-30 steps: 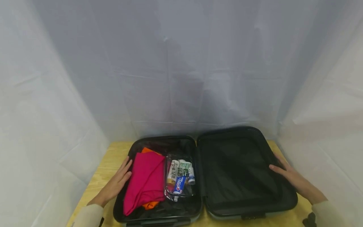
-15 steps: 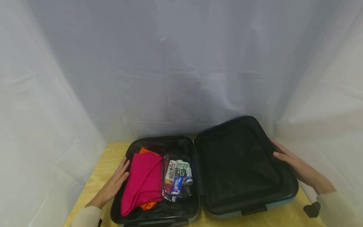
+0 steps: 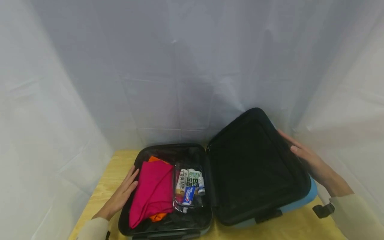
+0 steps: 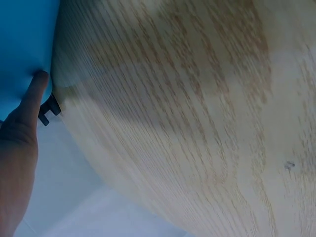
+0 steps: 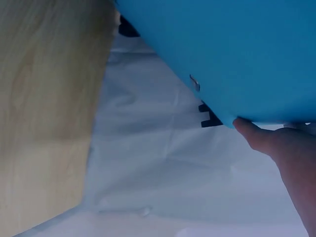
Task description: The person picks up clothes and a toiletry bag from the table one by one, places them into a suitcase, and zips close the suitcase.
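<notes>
right hand [image 5: 291, 163] apparently touching blue suitcase shell [image 5: 237, 54].

Left hand [image 3: 121, 193]: flat, fingers straight, palm down.
Right hand [image 3: 306, 156]: raised, fingers extended, thumb forward.
</notes>
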